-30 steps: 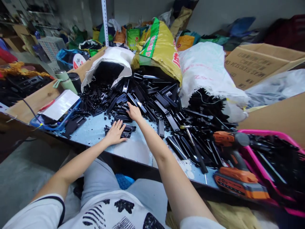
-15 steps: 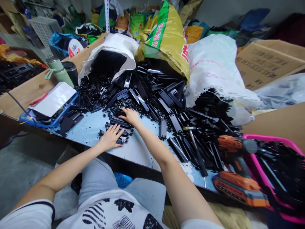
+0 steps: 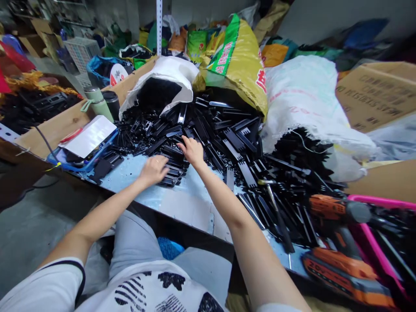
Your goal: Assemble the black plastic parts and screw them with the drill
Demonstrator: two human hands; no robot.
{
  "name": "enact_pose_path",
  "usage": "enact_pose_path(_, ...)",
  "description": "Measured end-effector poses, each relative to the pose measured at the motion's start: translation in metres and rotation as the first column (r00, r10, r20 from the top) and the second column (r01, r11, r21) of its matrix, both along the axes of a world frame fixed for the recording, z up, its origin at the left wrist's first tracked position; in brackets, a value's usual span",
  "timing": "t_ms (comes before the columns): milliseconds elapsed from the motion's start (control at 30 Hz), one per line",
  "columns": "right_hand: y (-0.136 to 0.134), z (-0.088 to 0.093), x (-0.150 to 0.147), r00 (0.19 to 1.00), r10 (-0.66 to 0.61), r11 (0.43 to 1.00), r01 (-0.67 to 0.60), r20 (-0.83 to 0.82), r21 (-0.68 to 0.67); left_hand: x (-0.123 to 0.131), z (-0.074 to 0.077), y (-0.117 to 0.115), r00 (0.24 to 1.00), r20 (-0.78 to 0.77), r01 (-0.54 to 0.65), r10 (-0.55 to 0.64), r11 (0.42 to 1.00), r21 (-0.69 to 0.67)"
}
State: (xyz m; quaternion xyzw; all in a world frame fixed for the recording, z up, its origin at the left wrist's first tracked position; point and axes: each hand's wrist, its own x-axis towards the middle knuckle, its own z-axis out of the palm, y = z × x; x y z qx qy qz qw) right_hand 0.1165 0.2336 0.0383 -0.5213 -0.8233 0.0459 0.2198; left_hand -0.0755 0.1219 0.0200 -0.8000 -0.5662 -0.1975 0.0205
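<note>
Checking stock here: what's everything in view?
Woven sacks: two, white, back
Printed sack: one, yellow-green, between them
Loose flat parts: many, black, before sacks
Aligned slim parts: several, black, centre
Hammer: one, dark handle, centre right
Cordless drill: one, orange-black, front right
Plastic bin: one, pink, far right
Plastic tray: one, blue, left
Lidded bottle: one, green, behind tray
Lidded cup: one, black, beside bottle
Printed cardboard box: one, brown, back right
Background bags: uncountable, mixed, behind
Left hand: one, bare, left of aligned parts
Right hand: one, bare, their far right
</note>
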Motion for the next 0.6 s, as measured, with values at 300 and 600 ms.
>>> enact_pose_path(300,-0.097,-0.022,0.059,0.789,-0.178,0.87,-0.154,-0.588,-0.469,-0.068,0.012,0.055,0.835,0.389,-0.461,0.388,0.881,0.11)
enact_pose_path(600,-0.182,-0.044,0.094,0.866,-0.009,0.999,-0.015,-0.499,-0.044,0.055,-0.01,-0.068,0.946,0.227,0.226,-0.23,0.973,0.047)
